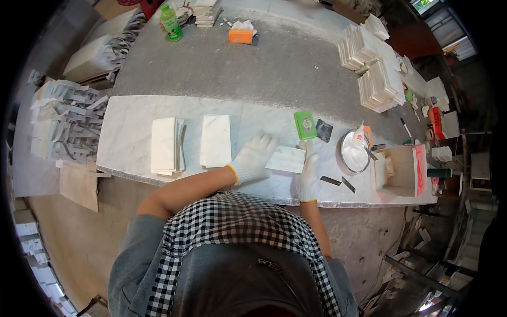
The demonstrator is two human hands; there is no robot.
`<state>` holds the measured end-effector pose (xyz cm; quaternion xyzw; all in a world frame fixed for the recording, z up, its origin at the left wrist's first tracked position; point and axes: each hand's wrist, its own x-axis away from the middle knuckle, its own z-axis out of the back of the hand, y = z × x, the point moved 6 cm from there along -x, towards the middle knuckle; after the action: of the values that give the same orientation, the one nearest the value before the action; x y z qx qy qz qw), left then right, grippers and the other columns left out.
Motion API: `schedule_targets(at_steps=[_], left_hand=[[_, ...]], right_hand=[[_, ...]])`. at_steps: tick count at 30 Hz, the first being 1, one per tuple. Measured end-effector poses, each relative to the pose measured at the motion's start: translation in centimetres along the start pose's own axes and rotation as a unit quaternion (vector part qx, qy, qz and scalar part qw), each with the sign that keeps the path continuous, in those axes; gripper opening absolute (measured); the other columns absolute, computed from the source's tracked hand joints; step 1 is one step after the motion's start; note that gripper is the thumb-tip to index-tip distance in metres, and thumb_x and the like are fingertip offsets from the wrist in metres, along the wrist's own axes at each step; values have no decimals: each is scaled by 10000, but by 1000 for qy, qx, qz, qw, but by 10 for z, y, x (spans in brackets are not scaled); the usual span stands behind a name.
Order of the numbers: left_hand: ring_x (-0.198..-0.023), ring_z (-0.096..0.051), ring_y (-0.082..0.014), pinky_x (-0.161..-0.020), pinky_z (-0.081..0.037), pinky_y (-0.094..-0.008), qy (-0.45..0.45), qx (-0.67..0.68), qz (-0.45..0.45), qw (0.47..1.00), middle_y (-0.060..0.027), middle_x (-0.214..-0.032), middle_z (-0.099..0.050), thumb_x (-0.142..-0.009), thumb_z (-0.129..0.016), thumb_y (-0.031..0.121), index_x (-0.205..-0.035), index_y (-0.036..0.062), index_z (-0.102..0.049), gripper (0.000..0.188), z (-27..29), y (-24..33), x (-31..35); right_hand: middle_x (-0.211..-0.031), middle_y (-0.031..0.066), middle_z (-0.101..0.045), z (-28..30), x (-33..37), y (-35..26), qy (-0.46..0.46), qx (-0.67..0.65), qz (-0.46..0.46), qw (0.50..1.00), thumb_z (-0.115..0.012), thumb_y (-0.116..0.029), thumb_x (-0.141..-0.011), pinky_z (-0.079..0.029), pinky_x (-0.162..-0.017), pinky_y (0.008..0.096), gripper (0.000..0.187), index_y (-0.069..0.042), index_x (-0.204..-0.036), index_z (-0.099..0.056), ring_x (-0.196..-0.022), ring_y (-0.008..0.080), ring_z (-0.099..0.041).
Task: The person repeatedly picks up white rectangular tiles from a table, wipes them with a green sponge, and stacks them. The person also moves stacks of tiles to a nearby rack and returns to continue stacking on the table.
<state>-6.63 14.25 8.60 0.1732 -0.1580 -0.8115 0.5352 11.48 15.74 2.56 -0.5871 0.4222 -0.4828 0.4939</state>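
The white tile is lying near the middle of the marble worktop, well in from its left and right corners, with the front edge running on the near side. It is resting between the two gloved hands. The left hand is reaching over its left end, fingers stretched and not closing around anything. The right hand is standing along its right end; whether it is gripping that end or only touching it, I cannot tell.

By its look, I am judging the tile to be stone: stiff, rather heavy for being so thin, smooth under cotton gloves, and brittle at the corners. Both short ends are offering the safest hold, low and even. Just beyond the right fingertips, a green box is sitting toward the back edge.
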Motion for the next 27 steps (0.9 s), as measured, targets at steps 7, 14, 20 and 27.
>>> schedule_targets(at_steps=[7,14,20,27], left_hand=[[-1316,-398,-415,-1090,-388,-461,-60,30,42,997,-244,-1369,-450,-685,-796,354,-1396,-32,-401,900,23,-2,5],[-1161,-546,-388,-993,-451,-466,84,99,107,986,-241,-1212,-583,-801,-721,321,-1265,-16,-543,601,84,-31,43],[-1157,-588,-367,-981,-481,-431,177,159,349,906,-253,-1230,-601,-872,-668,290,-1349,-55,-497,613,105,-101,118],[-1063,-656,-321,-905,-532,-390,86,371,462,801,-263,-1223,-641,-924,-629,347,-1394,-108,-437,682,51,-121,144]], right_hand=[[-1572,163,-361,15,-18,15,36,-88,-25,995,-184,-581,-1062,-228,-1205,391,750,-31,-1564,-270,-1438,278,-345],[-1518,172,-426,15,-9,-9,91,13,25,995,-310,-522,-1065,-333,-1150,385,695,-11,-1535,-332,-1364,283,-447],[-1502,179,-451,-27,17,-70,-43,74,-31,996,-486,-423,-1037,-366,-1125,366,682,24,-1526,-326,-1362,282,-460],[-1373,203,-538,-159,37,-20,-294,140,-83,942,-551,-299,-1012,-415,-1051,361,672,33,-1528,-279,-1230,293,-538]])
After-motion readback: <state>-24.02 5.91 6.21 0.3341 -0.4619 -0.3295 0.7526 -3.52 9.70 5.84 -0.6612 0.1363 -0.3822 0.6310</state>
